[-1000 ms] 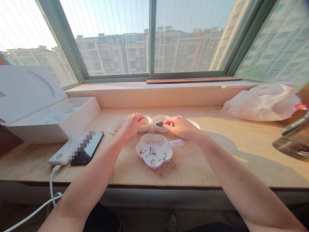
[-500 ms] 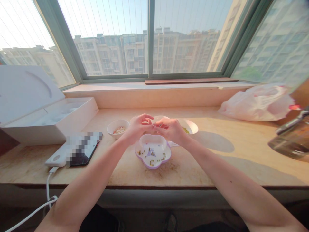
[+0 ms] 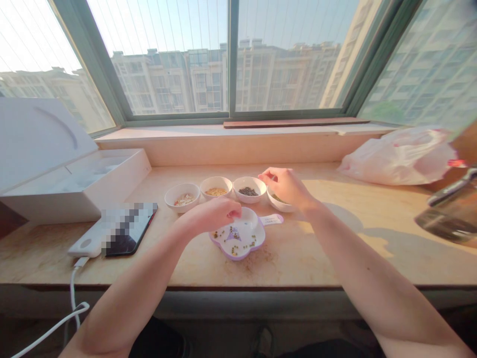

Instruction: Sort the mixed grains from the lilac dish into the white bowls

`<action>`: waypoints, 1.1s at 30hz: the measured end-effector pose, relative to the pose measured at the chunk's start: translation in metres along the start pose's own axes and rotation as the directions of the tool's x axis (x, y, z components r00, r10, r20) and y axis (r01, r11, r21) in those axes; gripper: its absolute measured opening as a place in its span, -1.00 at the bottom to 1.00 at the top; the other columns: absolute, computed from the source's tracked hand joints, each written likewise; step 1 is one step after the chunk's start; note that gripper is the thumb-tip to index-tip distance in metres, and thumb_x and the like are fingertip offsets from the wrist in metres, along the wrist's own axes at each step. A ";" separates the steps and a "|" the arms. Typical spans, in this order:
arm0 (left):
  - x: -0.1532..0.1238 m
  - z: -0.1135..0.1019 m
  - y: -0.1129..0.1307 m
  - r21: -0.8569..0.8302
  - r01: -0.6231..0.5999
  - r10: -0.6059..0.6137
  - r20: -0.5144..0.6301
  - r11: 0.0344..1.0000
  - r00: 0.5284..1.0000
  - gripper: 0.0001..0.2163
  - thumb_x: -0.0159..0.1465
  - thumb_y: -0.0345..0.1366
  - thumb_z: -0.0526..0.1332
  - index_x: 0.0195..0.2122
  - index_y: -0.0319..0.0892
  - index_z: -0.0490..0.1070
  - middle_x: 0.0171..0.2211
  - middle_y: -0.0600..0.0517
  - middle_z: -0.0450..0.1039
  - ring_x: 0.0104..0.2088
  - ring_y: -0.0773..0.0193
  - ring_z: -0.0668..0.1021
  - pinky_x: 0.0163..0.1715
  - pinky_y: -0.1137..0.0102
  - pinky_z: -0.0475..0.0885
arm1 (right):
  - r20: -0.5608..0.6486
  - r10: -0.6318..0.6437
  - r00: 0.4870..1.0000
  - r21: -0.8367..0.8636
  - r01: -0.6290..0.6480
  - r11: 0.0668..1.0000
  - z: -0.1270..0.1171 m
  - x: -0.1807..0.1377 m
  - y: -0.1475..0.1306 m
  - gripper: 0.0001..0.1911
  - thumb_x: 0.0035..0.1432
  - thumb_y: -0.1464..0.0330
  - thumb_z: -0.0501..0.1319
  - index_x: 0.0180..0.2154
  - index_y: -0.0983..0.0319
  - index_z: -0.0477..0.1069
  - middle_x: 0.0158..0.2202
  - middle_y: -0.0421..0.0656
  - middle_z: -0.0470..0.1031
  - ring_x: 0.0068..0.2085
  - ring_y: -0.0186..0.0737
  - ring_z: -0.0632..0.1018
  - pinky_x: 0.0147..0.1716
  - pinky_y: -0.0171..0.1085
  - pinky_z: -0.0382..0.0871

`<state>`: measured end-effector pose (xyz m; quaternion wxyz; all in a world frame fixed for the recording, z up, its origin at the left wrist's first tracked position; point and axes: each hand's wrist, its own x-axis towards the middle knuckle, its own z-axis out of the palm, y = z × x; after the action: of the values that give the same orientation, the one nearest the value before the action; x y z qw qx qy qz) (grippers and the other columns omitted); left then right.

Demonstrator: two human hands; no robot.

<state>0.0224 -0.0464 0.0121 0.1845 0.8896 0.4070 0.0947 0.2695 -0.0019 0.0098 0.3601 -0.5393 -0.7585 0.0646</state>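
Note:
A purple-rimmed white dish point(image 3: 238, 242) with scattered mixed seeds sits on the counter in front of me. My left hand point(image 3: 214, 214) hovers over its left side, fingers curled in a pinch; what they hold is too small to see. Behind it stand small white bowls: one with pale pieces point(image 3: 182, 197), one with yellow grains point(image 3: 216, 187), one with dark seeds point(image 3: 249, 189). My right hand point(image 3: 285, 186) is over a further bowl with green seeds point(image 3: 278, 202), fingertips pinched together.
An open white box point(image 3: 70, 184) lies at the left, with a phone point(image 3: 128, 228) and a white power bank point(image 3: 87, 242) and its cable beside it. A white plastic bag point(image 3: 398, 156) lies at the right. A blurred dark object point(image 3: 447, 214) is at the far right edge.
Both hands had met above the bowls. Now my left hand has dropped to the purple dish and my right hand has moved right over the green-seed bowl.

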 end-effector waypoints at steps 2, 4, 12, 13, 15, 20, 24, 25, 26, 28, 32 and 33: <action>-0.002 0.004 0.004 0.044 -0.028 0.026 0.058 0.999 0.998 -0.76 0.16 -0.59 0.14 -0.33 -0.16 0.54 -0.28 0.01 0.61 -0.22 0.19 0.59 -0.19 0.36 0.43 | 0.028 0.103 0.994 -0.153 -0.098 0.983 -0.008 0.007 0.016 -0.66 0.34 0.19 0.15 -0.35 0.21 0.58 -0.43 -0.11 0.60 -0.36 -0.16 0.53 -0.35 -0.24 0.27; -0.002 0.010 0.008 0.109 -0.049 0.038 0.098 0.993 0.994 -0.73 0.15 -0.61 0.13 -0.32 -0.16 0.54 -0.21 -0.02 0.62 -0.19 0.15 0.60 -0.22 0.35 0.43 | 0.148 0.208 0.967 -0.272 -0.162 0.948 -0.013 0.012 0.032 -0.70 0.30 0.20 0.18 -0.37 0.21 0.58 -0.38 -0.08 0.62 -0.32 -0.14 0.55 -0.35 -0.24 0.28; -0.007 0.009 0.017 0.262 -0.039 0.006 0.128 0.964 0.992 -0.76 0.22 -0.58 0.10 -0.29 -0.15 0.50 -0.14 -0.02 0.59 -0.15 0.17 0.61 -0.19 0.35 0.45 | 0.401 0.422 0.813 -0.440 -0.233 0.867 -0.015 0.014 0.044 -0.88 0.17 0.35 0.28 -0.39 0.18 0.59 -0.27 -0.04 0.64 -0.27 -0.13 0.60 -0.33 -0.25 0.33; -0.010 0.004 0.016 0.284 -0.015 -0.019 0.115 0.959 0.993 -0.76 0.23 -0.56 0.09 -0.25 -0.15 0.49 -0.11 -0.03 0.59 -0.14 0.17 0.61 -0.18 0.34 0.45 | 0.406 0.429 0.807 -0.448 -0.233 0.863 -0.016 0.014 0.042 -0.89 0.16 0.35 0.28 -0.39 0.18 0.58 -0.28 -0.05 0.64 -0.28 -0.13 0.60 -0.33 -0.25 0.33; -0.016 -0.004 0.013 0.319 0.083 -0.104 0.049 0.944 0.993 -0.79 0.24 -0.49 0.14 -0.14 -0.17 0.46 -0.03 -0.07 0.56 -0.11 0.13 0.61 -0.15 0.32 0.46 | 0.403 0.431 0.807 -0.462 -0.227 0.858 -0.016 0.013 0.038 -0.89 0.16 0.32 0.29 -0.38 0.17 0.59 -0.31 -0.05 0.63 -0.29 -0.12 0.60 -0.34 -0.24 0.32; -0.025 -0.012 0.006 0.359 0.341 -0.391 0.075 0.869 0.917 -0.68 0.19 -0.35 0.24 -0.01 -0.23 0.40 -0.01 -0.21 0.56 -0.11 -0.01 0.62 -0.24 0.29 0.47 | 0.324 0.427 0.844 -0.451 -0.259 0.854 -0.017 0.011 0.031 -0.79 0.20 0.20 0.26 -0.28 0.16 0.61 -0.23 -0.06 0.64 -0.25 -0.11 0.60 -0.32 -0.24 0.32; -0.023 -0.007 0.007 0.427 0.317 -0.412 0.147 0.846 0.899 -0.65 0.20 -0.39 0.19 0.03 -0.28 0.39 -0.08 -0.25 0.60 -0.10 -0.07 0.63 -0.26 0.28 0.47 | 0.263 0.417 0.870 -0.435 -0.279 0.856 -0.016 0.009 0.023 -0.73 0.21 0.13 0.24 -0.24 0.15 0.61 -0.18 -0.04 0.66 -0.22 -0.08 0.60 -0.34 -0.24 0.30; -0.022 -0.005 0.007 0.444 0.298 -0.401 0.156 0.845 0.903 -0.64 0.20 -0.41 0.19 0.04 -0.29 0.38 -0.08 -0.25 0.60 -0.08 -0.08 0.63 -0.24 0.27 0.47 | 0.259 0.413 0.873 -0.430 -0.279 0.859 -0.016 0.009 0.021 -0.72 0.21 0.12 0.24 -0.24 0.15 0.61 -0.18 -0.04 0.66 -0.22 -0.07 0.60 -0.34 -0.24 0.30; -0.021 -0.004 0.007 0.455 0.285 -0.394 0.162 0.843 0.905 -0.63 0.21 -0.42 0.18 0.06 -0.30 0.37 -0.07 -0.25 0.60 -0.06 -0.08 0.63 -0.21 0.27 0.48 | 0.259 0.408 0.876 -0.425 -0.276 0.862 -0.016 0.008 0.020 -0.72 0.21 0.13 0.24 -0.24 0.15 0.62 -0.17 -0.03 0.66 -0.21 -0.07 0.60 -0.34 -0.24 0.30; -0.020 -0.001 0.006 0.451 0.296 -0.401 0.158 0.842 0.902 -0.62 0.24 -0.41 0.16 0.10 -0.29 0.36 -0.04 -0.26 0.60 -0.05 -0.07 0.64 -0.18 0.26 0.49 | 0.265 0.397 0.879 -0.413 -0.269 0.870 -0.016 0.008 0.018 -0.72 0.21 0.13 0.24 -0.23 0.14 0.63 -0.16 -0.03 0.67 -0.19 -0.07 0.60 -0.33 -0.24 0.30; -0.018 0.005 0.006 0.411 0.344 -0.414 0.093 0.844 0.906 -0.62 0.29 -0.41 0.11 0.14 -0.30 0.39 -0.01 -0.31 0.59 -0.08 -0.11 0.65 -0.17 0.18 0.52 | 0.293 0.374 0.880 -0.374 -0.255 0.892 -0.015 0.006 0.017 -0.72 0.22 0.15 0.22 -0.21 0.14 0.63 -0.12 -0.05 0.66 -0.16 -0.08 0.59 -0.31 -0.25 0.30; -0.018 0.006 0.007 0.410 0.343 -0.406 0.075 0.845 0.911 -0.62 0.29 -0.43 0.10 0.12 -0.32 0.41 -0.03 -0.32 0.59 -0.09 -0.14 0.65 -0.17 0.15 0.52 | 0.297 0.365 0.882 -0.365 -0.249 0.897 -0.014 0.005 0.017 -0.71 0.22 0.15 0.22 -0.19 0.14 0.63 -0.11 -0.05 0.66 -0.15 -0.08 0.59 -0.31 -0.26 0.31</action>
<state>0.0175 -0.0657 0.0090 0.0519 0.8158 0.5678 -0.0969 0.2903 0.0057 0.0143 0.1098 -0.6836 -0.7151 0.0961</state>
